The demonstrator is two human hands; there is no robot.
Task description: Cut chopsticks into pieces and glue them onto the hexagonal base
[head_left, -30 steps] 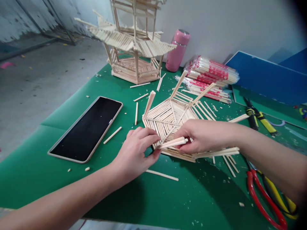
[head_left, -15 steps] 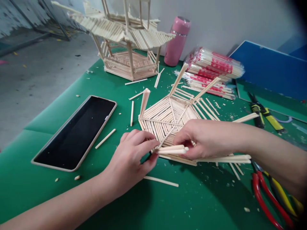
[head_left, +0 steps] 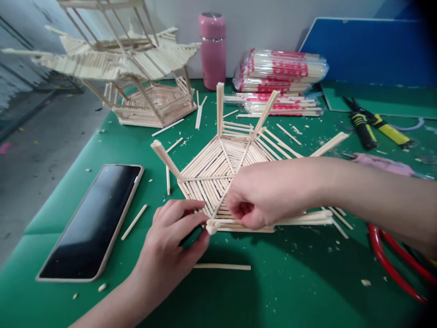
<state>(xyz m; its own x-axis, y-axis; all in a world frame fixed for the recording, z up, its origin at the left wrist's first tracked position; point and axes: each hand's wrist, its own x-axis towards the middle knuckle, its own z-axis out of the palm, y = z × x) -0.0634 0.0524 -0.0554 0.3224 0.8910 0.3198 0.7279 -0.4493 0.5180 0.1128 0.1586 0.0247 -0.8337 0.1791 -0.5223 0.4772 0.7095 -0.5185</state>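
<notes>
In the head view I have both hands working at the near edge of a hexagonal chopstick platform [head_left: 201, 164], which lies mid-bench, to the right of a smartphone [head_left: 90, 223]. My left hand [head_left: 175, 239] is pinching the near corner post [head_left: 212, 226] between thumb and index finger; the post leans toward me, so I see it nearly end-on. My right hand [head_left: 254, 196] is curled over the platform's near side, and a thin stick [head_left: 229, 222] runs from beside that post to its fingers; I cannot tell whether they grip it. Bundled posts stand at the other corners, several slanting outward, and short rails span some of the far sides. A loose stick [head_left: 223, 267] lies on the green bench [head_left: 290, 296] just below the left hand. Toward the back I see a larger stick pavilion [head_left: 159, 107], a pink flask [head_left: 213, 54] and plastic-wrapped chopsticks [head_left: 280, 75]. Over on the right are yellow-and-black pliers [head_left: 365, 130] and a red-handled tool [head_left: 377, 248], partly hidden under my right forearm.
</notes>
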